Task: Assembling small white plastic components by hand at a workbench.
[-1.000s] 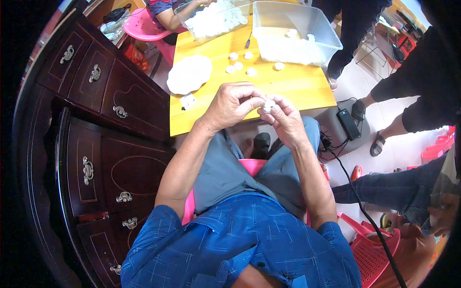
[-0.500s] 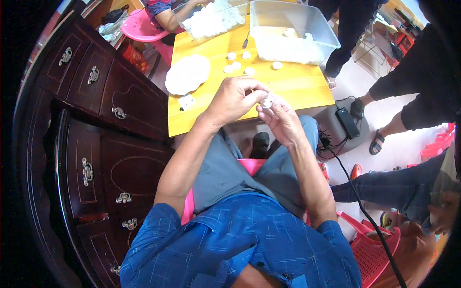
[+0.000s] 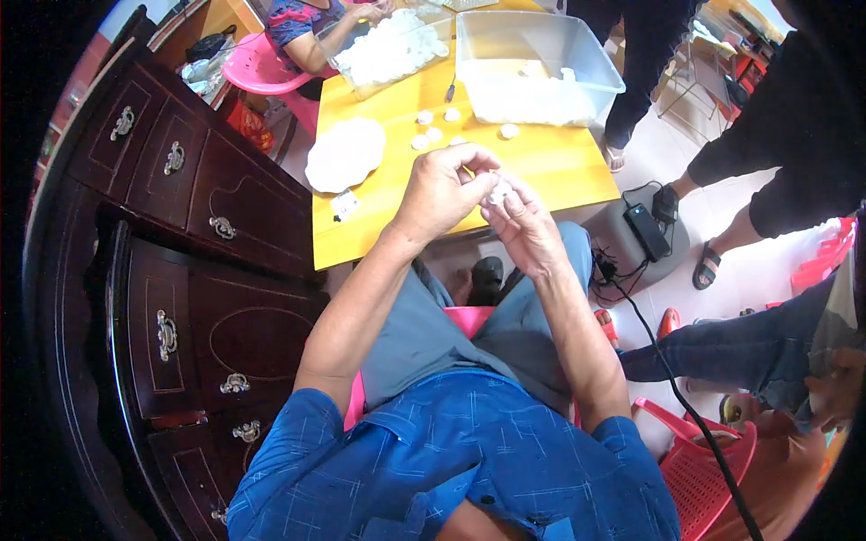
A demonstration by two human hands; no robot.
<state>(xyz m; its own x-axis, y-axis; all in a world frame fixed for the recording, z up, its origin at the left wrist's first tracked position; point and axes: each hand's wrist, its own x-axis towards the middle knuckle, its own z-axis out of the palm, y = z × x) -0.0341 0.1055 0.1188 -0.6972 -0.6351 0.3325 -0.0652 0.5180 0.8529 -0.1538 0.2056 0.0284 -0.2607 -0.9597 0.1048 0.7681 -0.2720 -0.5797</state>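
Observation:
A small white round piece (image 3: 499, 193) with dark spots is pinched between the fingertips of both my hands, just over the table's near edge. My left hand (image 3: 442, 191) has its thumb and forefinger closed on the piece from the left. From the right, my right hand (image 3: 526, 233) supports it with thumb and fingers. The fingers partly cover the piece, so its exact kind is unclear. Beyond my hands, several similar white round pieces (image 3: 510, 131) lie on the yellow table (image 3: 568, 171). A thin dark-tipped tool (image 3: 450, 92) lies behind them.
A clear bin (image 3: 591, 86) holding white pieces stands at the table's far right; another clear tub (image 3: 433, 63) is heaped with them. A scalloped white mat (image 3: 345, 155) lies left. Dark drawers (image 3: 244, 316) flank my left. A co-worker's arm (image 3: 307, 52) and bystanders' legs surround the table. A black cable (image 3: 667, 370) runs right.
The view has shifted slightly, so the table and bins appear a little further left. Both hands keep the white piece pinched, with its angle slightly changed.

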